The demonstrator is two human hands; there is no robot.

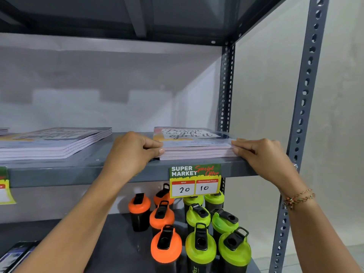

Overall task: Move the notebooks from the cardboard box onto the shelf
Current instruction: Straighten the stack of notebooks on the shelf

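Note:
A stack of several notebooks [194, 141] with "Present is a gift, open it" on the cover lies on the grey metal shelf [126, 170], near its right end. My left hand [132, 152] grips the stack's left edge, thumb on top and fingers at the side. Against the stack's right edge, my right hand [264, 156] holds it the same way. A second stack of the same notebooks [53, 142] lies further left on that shelf. The cardboard box is out of view.
A price tag [195, 180] reading 20 and 10 hangs from the shelf's front edge. On the shelf below stand orange-lidded bottles [161, 219] and green-lidded bottles [214, 233]. A perforated steel upright [303, 115] rises on the right, close to my right wrist.

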